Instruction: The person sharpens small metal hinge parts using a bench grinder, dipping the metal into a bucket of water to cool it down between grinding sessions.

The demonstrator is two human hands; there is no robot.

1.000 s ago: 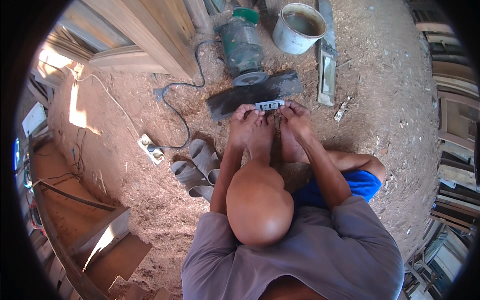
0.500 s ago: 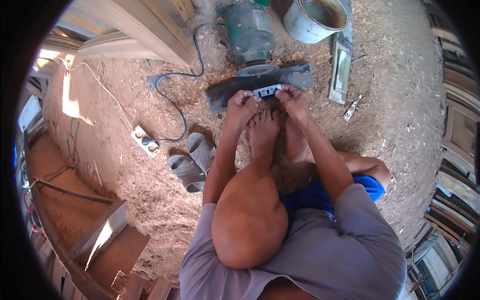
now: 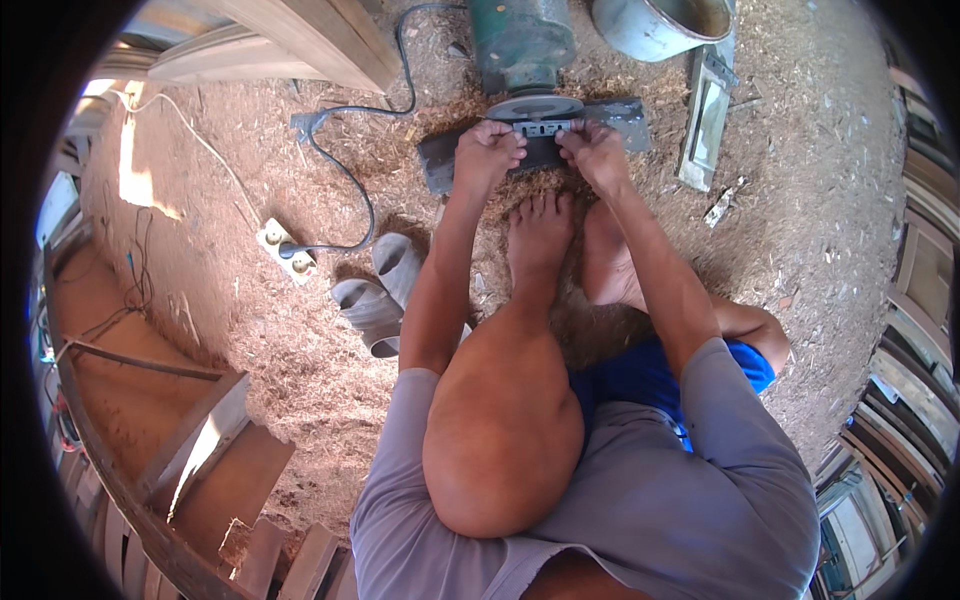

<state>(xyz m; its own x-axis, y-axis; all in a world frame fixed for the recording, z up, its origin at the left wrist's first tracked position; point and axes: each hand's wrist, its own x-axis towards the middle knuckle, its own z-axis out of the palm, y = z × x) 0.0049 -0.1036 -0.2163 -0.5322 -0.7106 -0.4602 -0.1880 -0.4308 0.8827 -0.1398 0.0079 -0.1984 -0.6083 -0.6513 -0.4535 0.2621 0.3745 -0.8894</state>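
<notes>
A short, flat metal plate with dark slots (image 3: 541, 129) is stretched between my two hands, lying across the near edge of a round grinding disc (image 3: 535, 107). I cannot tell whether it touches the disc. My left hand (image 3: 487, 153) pinches its left end with thumb and fingers, and my right hand (image 3: 594, 152) pinches the right end. Behind the disc stands its green motor (image 3: 520, 45). Under the hands and disc lies a dark board (image 3: 440, 165) on the ground. My bare feet (image 3: 540, 230) are just below the hands.
A pale metal pot (image 3: 640, 35) stands at the far right, beside a narrow pale frame piece (image 3: 704, 130). On the left, a black cord (image 3: 365, 190) runs to a white power strip (image 3: 287, 255). Grey sandals (image 3: 372, 315) lie near my left forearm. Wood shavings cover the ground.
Both hands have moved forward with the slotted plate, bringing it up to the disc's near edge. The grip at both ends stays. The whole view has also shifted slightly.
</notes>
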